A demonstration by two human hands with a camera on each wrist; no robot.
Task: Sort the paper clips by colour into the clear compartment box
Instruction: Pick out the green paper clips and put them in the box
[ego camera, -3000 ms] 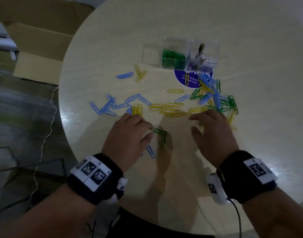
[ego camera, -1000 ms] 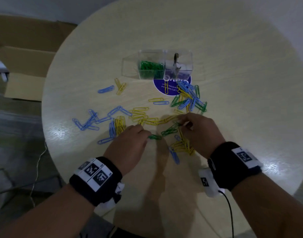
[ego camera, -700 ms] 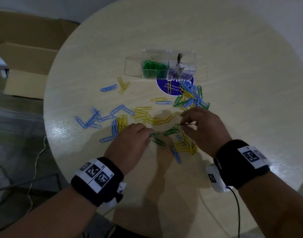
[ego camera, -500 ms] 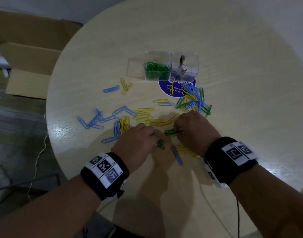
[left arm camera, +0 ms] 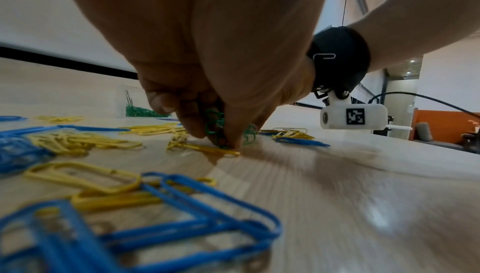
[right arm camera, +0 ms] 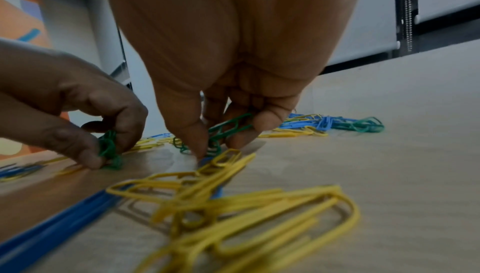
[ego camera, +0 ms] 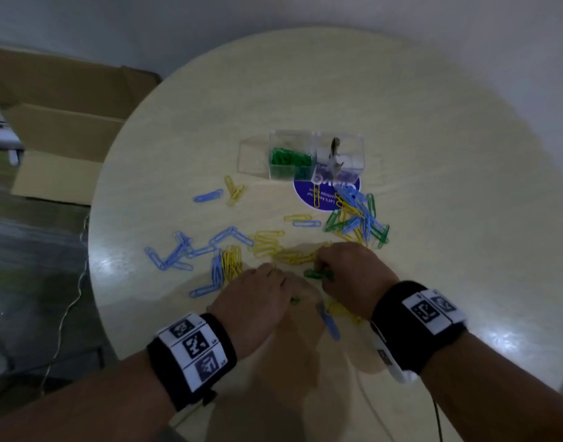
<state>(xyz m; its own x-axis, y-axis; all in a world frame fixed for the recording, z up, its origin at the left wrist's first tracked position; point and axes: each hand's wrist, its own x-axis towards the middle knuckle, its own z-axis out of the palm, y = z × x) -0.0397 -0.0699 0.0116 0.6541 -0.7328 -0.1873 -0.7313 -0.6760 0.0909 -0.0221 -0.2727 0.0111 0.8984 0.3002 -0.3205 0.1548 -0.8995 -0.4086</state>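
Note:
Both hands work close together near the front of the round table (ego camera: 433,154). My left hand (ego camera: 257,298) pinches a small bunch of green paper clips (left arm camera: 215,125) against the tabletop. My right hand (ego camera: 353,275) pinches other green clips (right arm camera: 228,127), which also show as green clips (ego camera: 318,274) between its thumb and fingers. Yellow clips (ego camera: 270,244) and blue clips (ego camera: 178,253) lie scattered ahead and to the left. The clear compartment box (ego camera: 315,157) stands farther back, its middle cell filled with green clips (ego camera: 289,159).
A mixed heap of blue, green and yellow clips (ego camera: 356,218) lies right of centre beside a round purple sticker (ego camera: 324,193). A yellow pile (right arm camera: 233,205) and a blue clip (ego camera: 328,320) lie under my right wrist. Cardboard boxes (ego camera: 63,132) stand off the table's left.
Both hands have drawn together at the table's front, each gathering green clips out of the scatter. The head view has shifted, so the box now appears lower and more central.

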